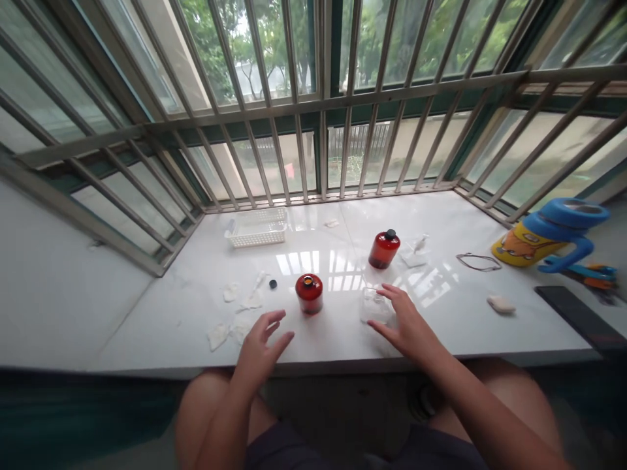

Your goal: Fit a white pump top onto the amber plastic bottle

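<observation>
My left hand (260, 346) hovers over the near edge of the white sill (441, 326), fingers spread and empty, just left of an uncapped red bottle (309, 293). My right hand (404, 321) lies open with fingers stretched, its fingertips touching a small clear glass container (375, 305). A second red bottle (383, 249), with a black cap on, stands farther back. A small black cap (273, 284) lies loose left of the open bottle.
Torn white paper scraps (230, 320) lie at the left. A white mesh basket (257, 227) sits at the back. At the right are a blue and yellow cup (548, 235), a wire loop (479, 262), a pale lump (500, 304) and a dark phone (573, 316). Window bars enclose the sill.
</observation>
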{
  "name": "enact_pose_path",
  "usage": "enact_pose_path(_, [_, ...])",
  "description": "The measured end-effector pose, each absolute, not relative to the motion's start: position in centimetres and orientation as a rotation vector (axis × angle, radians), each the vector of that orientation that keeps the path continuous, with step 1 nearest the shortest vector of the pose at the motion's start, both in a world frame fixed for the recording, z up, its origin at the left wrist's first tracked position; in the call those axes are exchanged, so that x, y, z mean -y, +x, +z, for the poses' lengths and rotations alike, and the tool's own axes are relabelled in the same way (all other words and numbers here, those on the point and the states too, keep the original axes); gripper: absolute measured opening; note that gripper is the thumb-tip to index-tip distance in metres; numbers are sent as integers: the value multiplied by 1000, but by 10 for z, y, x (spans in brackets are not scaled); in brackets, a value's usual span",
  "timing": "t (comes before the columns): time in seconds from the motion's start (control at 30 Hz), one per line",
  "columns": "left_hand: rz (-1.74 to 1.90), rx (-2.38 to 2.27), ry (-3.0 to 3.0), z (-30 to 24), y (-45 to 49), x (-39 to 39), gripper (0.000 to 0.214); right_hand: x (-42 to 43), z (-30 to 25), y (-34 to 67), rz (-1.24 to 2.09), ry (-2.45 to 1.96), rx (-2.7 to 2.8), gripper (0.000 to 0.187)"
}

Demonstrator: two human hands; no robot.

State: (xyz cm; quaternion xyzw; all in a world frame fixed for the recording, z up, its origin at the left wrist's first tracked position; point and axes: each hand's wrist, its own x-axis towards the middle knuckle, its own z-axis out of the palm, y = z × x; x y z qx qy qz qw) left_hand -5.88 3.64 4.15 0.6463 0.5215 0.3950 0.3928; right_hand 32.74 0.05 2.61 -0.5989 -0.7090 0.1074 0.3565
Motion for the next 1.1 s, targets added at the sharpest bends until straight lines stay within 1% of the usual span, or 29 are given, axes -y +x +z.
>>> enact_pose_path(0.03, [1020, -1396, 1635, 44, -64, -29, 39, 4, 24, 329, 225, -1527, 1830, 57])
enact_pose_path(0.1, [1043, -1566, 1674, 51, -69, -19, 31, 14, 22, 333, 111, -1497, 1806, 53])
enact_pose_path(0.2, [1029, -1709, 1816, 62, -70, -16, 25, 31, 23, 339, -25, -1488, 1751, 49])
enact_pose_path(0.3, [975, -1778, 1963, 66, -71, -29, 24, 53, 31, 346, -93, -1465, 1719, 43])
enact_pose_path(0.4, [805, -1991, 2032, 67, -78, -62, 28, 81, 37, 356, -105, -1446, 1709, 35])
enact_pose_path(0.47, [760, -2075, 2024, 68, -82, -93, 31, 101, 35, 366, -87, -1452, 1721, 31])
enact_pose_path(0.63, [626, -2218, 1964, 68, -74, -166, 40, 146, 13, 398, -100, -1462, 1772, 27])
enact_pose_path(0.7, [553, -2246, 1918, 66, -66, -183, 38, 159, 4, 410, -127, -1478, 1774, 28])
enact_pose_path(0.8, [505, -2269, 1868, 66, -57, -195, 26, 173, -3, 421, -150, -1500, 1754, 27])
enact_pose_path(0.87, [546, -2275, 1861, 72, -54, -194, 24, 179, -4, 424, -139, -1515, 1722, 26])
enact_pose_path(0.97, [696, -2264, 1879, 88, -50, -177, 34, 182, 0, 422, -100, -1537, 1663, 25])
enact_pose_path(1.07, [968, -2196, 1921, 106, -30, -134, 45, 176, 14, 410, -7, -1539, 1611, 23])
enact_pose_path(1.1, [1199, -2063, 1957, 111, -19, -113, 45, 171, 21, 403, 44, -1533, 1591, 22])
